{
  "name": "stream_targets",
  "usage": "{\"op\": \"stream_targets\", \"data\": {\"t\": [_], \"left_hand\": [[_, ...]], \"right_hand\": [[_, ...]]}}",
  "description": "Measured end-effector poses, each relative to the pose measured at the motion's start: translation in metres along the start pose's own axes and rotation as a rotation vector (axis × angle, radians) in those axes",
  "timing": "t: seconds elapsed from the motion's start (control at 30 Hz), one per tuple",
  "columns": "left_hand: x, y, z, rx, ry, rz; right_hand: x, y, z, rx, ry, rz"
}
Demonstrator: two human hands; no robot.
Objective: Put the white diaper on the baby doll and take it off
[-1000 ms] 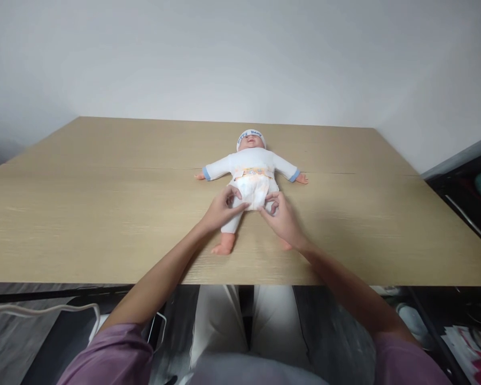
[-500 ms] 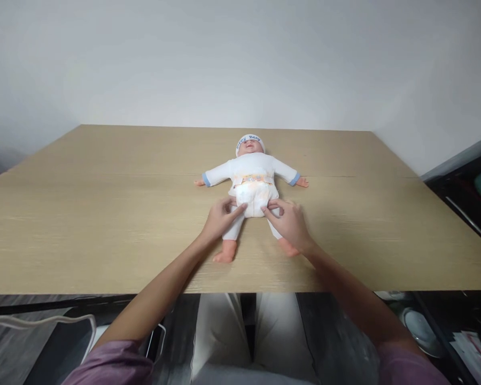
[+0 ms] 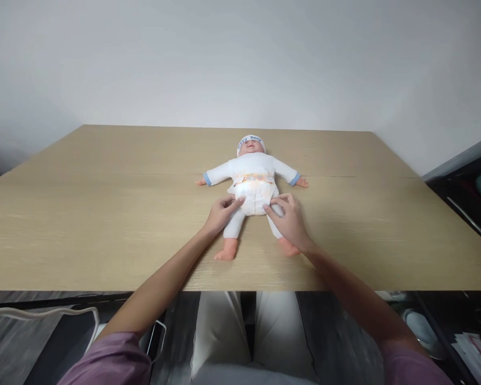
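A baby doll (image 3: 253, 163) in a white outfit with blue cuffs and a lettered white cap lies on its back, arms spread and feet toward me. Around its hips is a white diaper (image 3: 255, 200) with an orange patterned waistband. My left hand (image 3: 222, 213) pinches the diaper's edge at the doll's leg on the left side. On the opposite leg edge, my right hand (image 3: 288, 216) has its thumb and fingers closed on the diaper. The fingertips partly hide the edges they hold.
The doll lies on a wide wooden table (image 3: 104, 214) that meets a pale wall (image 3: 232, 64) at the back. A dark shelf unit (image 3: 465, 198) stands beyond the right edge. Below the front edge are a white cable (image 3: 44, 313) and papers (image 3: 475, 355).
Both hands stay at the diaper's leg edges, with the fingers shifted slightly. My left thumb has moved a little up along the edge. The doll lies almost the same.
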State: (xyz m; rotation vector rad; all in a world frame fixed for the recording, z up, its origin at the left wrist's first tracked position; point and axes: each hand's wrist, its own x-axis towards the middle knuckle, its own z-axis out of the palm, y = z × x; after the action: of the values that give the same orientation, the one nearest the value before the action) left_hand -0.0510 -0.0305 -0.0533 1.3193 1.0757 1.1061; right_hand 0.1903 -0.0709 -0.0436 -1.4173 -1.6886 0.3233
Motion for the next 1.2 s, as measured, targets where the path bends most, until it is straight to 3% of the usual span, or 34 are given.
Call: {"op": "stream_targets", "data": {"t": [0.2,0.4,0.6,0.73,0.83,1.0,1.1,1.2], "left_hand": [[-0.001,0.003,0.0,0.001,0.031,-0.012],[-0.003,0.004,-0.005,-0.086,0.006,-0.055],[-0.004,-0.005,-0.023,0.21,0.179,0.227],[0.022,-0.013,-0.045,0.565,0.38,0.379],[0.059,-0.017,-0.06,0.825,0.422,0.469],[0.112,-0.022,-0.073,1.045,0.312,0.44],[0.121,-0.022,-0.076,1.155,0.222,0.362],[0.12,-0.02,-0.077,1.268,0.211,0.328]], "right_hand": [[0.004,0.006,0.0,0.061,-0.045,-0.021],[0.009,0.008,-0.005,-0.01,-0.013,-0.157],[0.018,0.034,-0.008,-0.045,0.134,-0.155],[0.04,0.06,-0.004,-0.165,0.183,-0.152],[0.069,0.078,0.001,-0.313,0.138,-0.174],[0.11,0.102,0.013,-0.496,0.076,-0.113],[0.117,0.111,0.018,-0.515,0.018,-0.087],[0.115,0.112,0.021,-0.522,-0.003,-0.046]]}}
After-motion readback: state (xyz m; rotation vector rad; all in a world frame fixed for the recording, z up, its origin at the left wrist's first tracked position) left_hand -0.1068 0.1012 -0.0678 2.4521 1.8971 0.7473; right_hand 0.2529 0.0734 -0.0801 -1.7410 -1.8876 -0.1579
